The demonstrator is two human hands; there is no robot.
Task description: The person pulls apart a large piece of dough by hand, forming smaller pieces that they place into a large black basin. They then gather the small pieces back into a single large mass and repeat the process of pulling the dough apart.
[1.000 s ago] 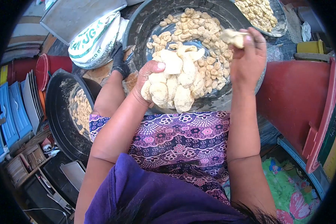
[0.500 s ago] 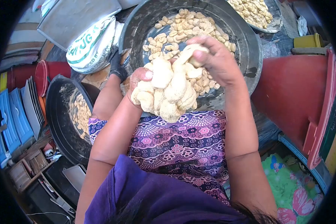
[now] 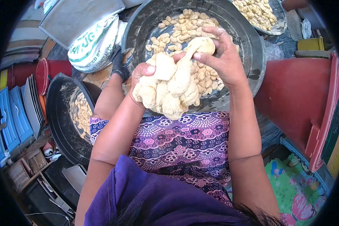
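My left hand [image 3: 142,75] holds a bundle of several floured dough strips [image 3: 169,90] that hang over the near rim of a big dark basin [image 3: 252,45]. My right hand [image 3: 222,56] pinches the top end of one strip [image 3: 201,45] and stretches it up from the bundle. Small pale dough pieces [image 3: 184,24] lie scattered on the basin's bottom. Both hands are above my lap, which is covered in purple patterned cloth [image 3: 184,139].
A second dark pan with dough pieces [image 3: 73,113] sits at my left. A white printed sack [image 3: 94,41] and a flat grey tray [image 3: 79,15] lie behind it. Another pan of pieces [image 3: 258,13] is at the top right. A red bin [image 3: 301,98] stands at right.
My right hand came down from the basin's far right with a single piece to the bundle, and now pulls a strip's end upward.
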